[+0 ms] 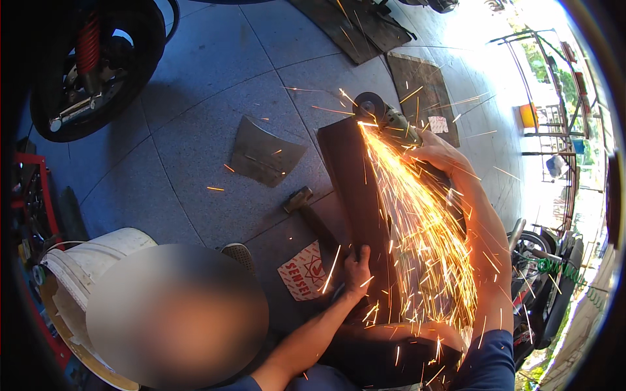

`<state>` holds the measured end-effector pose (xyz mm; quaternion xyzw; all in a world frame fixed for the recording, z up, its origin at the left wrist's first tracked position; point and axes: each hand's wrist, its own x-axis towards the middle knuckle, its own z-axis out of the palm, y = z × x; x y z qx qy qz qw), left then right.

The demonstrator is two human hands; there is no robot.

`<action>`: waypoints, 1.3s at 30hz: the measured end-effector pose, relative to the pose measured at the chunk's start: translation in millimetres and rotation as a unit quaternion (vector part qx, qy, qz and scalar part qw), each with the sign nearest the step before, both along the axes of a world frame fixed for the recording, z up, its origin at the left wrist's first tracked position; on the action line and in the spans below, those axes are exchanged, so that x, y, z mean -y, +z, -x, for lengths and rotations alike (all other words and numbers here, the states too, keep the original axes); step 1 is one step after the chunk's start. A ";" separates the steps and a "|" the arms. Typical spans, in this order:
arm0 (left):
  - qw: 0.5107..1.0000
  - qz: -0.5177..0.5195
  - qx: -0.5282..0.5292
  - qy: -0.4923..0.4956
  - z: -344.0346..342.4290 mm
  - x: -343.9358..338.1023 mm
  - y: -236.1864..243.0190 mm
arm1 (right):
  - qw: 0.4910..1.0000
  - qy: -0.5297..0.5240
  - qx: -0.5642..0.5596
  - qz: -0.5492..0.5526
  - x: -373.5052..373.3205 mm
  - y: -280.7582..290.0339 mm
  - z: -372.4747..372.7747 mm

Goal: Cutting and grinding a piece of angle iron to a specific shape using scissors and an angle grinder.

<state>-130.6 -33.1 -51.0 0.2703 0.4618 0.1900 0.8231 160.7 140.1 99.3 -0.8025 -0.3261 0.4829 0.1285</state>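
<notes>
My right hand (pixel 435 152) is closed around an angle grinder (pixel 401 128), whose dark disc (pixel 370 104) touches the far end of a long dark metal piece (pixel 351 173). A dense fan of orange sparks (pixel 424 234) streams from that contact toward me, along the inside of my right forearm. Low on the metal piece, my left hand (pixel 357 270) grips its left edge with the thumb on top. The near end rests by my legs, partly hidden by sparks. Left of the metal piece, a hammer (pixel 300 199) lies on the floor, beyond it a curved sheet-metal plate (pixel 266 151).
A wheel with a red spring (pixel 88 42) stands far left. Near left is a white bucket (pixel 111 244), next to a blurred oval patch. A printed paper piece (pixel 303 270) lies by my left hand. Dark flat sheets (pixel 424 85) lie at the back; a motorcycle (pixel 544 274) stands right.
</notes>
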 end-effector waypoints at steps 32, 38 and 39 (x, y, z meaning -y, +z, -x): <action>0.999 0.009 -0.030 0.024 -2.9 -2.1 1.6 | 0.995 -0.037 -0.091 0.028 11.4 12.8 7.9; 0.997 -0.035 -0.065 0.009 7.8 -1.9 -11.9 | 0.996 -0.003 -0.089 -0.017 9.6 -16.0 1.8; 0.996 -0.039 -0.081 0.013 16.8 -3.2 -16.9 | 0.993 0.004 -0.118 -0.032 4.8 -31.0 8.0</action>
